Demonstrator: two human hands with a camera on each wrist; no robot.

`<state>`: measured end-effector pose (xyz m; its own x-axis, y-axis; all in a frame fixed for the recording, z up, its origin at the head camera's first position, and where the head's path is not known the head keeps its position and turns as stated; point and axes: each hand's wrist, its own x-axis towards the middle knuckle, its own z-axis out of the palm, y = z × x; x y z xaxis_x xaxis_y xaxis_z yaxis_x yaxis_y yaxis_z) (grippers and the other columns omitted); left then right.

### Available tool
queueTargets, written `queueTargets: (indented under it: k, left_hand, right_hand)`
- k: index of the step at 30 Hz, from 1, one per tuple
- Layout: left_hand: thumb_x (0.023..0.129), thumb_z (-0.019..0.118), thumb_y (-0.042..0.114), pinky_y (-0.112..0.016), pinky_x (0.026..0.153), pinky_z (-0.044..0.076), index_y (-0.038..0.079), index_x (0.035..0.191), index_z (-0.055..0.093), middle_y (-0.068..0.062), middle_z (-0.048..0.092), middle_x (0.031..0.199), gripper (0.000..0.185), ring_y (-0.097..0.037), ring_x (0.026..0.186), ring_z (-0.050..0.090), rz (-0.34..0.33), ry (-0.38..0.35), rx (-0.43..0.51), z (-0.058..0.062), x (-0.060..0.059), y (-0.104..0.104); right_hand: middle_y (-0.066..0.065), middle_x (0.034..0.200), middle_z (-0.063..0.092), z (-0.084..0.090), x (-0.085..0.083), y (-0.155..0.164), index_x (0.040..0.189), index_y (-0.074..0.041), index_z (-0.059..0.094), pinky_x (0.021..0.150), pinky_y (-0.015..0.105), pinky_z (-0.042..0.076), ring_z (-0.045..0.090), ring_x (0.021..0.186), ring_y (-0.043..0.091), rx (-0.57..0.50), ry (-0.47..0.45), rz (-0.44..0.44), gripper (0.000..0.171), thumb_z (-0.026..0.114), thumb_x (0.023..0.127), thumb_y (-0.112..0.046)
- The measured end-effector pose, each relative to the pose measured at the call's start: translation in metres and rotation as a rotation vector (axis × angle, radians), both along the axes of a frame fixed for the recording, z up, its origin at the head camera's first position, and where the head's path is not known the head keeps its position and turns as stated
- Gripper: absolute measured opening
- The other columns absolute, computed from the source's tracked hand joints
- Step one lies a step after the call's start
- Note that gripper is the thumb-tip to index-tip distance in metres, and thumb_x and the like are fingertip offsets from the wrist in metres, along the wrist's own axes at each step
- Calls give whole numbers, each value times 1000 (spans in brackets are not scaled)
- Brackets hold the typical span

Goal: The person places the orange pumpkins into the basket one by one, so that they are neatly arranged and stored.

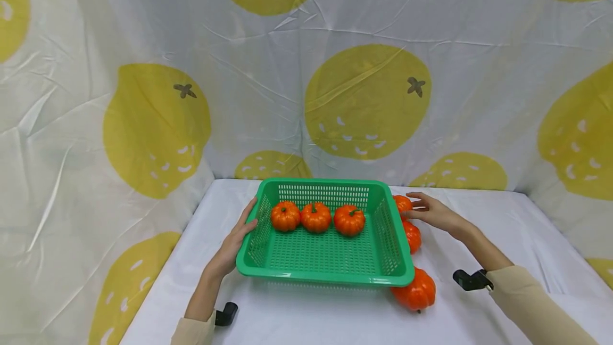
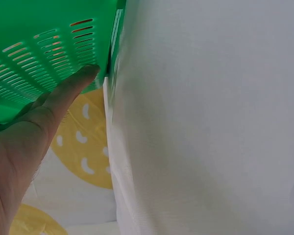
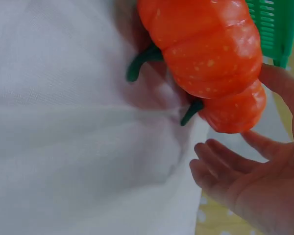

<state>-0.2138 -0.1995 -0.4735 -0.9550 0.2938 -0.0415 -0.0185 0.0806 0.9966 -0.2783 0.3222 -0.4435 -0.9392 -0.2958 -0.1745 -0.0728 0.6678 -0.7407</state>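
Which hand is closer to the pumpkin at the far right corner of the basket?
The right. The right hand reaches that pumpkin, its fingers at it, outside the basket. The left hand rests on the basket's opposite, left wall, far from that pumpkin.

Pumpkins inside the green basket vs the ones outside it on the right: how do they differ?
The pumpkins in the basket stand in a neat row, stems up; the pumpkins outside lie along the basket's right wall, at least the nearest tipped over. No hand touches the inside three; the right hand reaches the farthest outside one, while the left hand rests on the basket's left wall. All share an orange, ribbed look.
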Motion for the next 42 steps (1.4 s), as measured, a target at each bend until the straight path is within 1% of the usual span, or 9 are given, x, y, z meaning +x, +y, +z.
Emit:
queueTargets:
  k: [4,10,19,23,29,34,36,39,42]
  left_hand:
    - [113,34,39,-59,124,11,42,166,7,-1,-6,176,60,-34,160,2,0,1,5,-1,0,0]
    - [113,33,40,-58,124,14,42,166,6,-1,-6,176,59,-34,160,3,-4,8,-1,-1,1,-1]
    - [113,34,39,-60,125,7,41,166,6,0,-7,176,61,-33,161,-3,-10,6,19,-2,1,0]
    - [113,33,38,-60,125,8,40,166,6,-1,-7,176,60,-34,161,-2,-8,12,13,-1,1,0]
    - [113,33,39,-59,124,11,40,166,5,-2,-7,176,60,-34,160,1,-8,9,8,-1,0,-1]
    - [113,33,38,-57,124,13,40,166,6,-2,-7,176,60,-34,159,4,-5,3,10,-1,0,-1]
    - [113,32,38,-56,123,15,40,166,6,-2,-6,176,60,-34,159,4,-5,5,6,-1,1,-2]
    - [113,32,39,-53,122,18,41,166,6,-1,-6,176,59,-33,159,7,-7,4,-1,-1,0,-1]
    - [113,32,39,-53,122,19,41,166,6,-1,-6,176,59,-33,159,7,-11,6,-3,-1,-1,-1]
  right_hand:
    - [37,148,47,-8,-2,-2,158,4,30,105,58,50,47,136,53,-14,14,1,78,66,100,-36]
    - [35,144,52,-11,-1,2,156,3,33,101,54,54,55,130,48,-23,37,-28,76,67,100,-35]
    - [35,147,50,-4,9,25,156,4,33,102,62,50,52,131,50,25,53,-107,79,64,101,-43]
    - [36,145,50,2,14,36,154,6,34,99,62,52,53,128,50,73,78,-139,81,65,100,-46]
    - [34,130,59,7,18,42,145,6,44,84,49,58,58,113,43,222,147,-175,80,70,95,-50]
    - [27,116,66,1,16,39,137,5,52,74,34,53,62,101,35,268,209,-142,72,74,91,-46]
    - [28,118,65,-2,15,37,138,4,52,76,37,55,63,103,37,262,213,-139,73,74,91,-47]
    - [32,125,62,-6,14,35,142,3,47,84,49,58,61,110,44,240,200,-142,76,73,92,-48]
    - [35,131,58,-12,14,34,148,2,40,90,59,55,58,118,49,208,179,-129,79,72,94,-47]
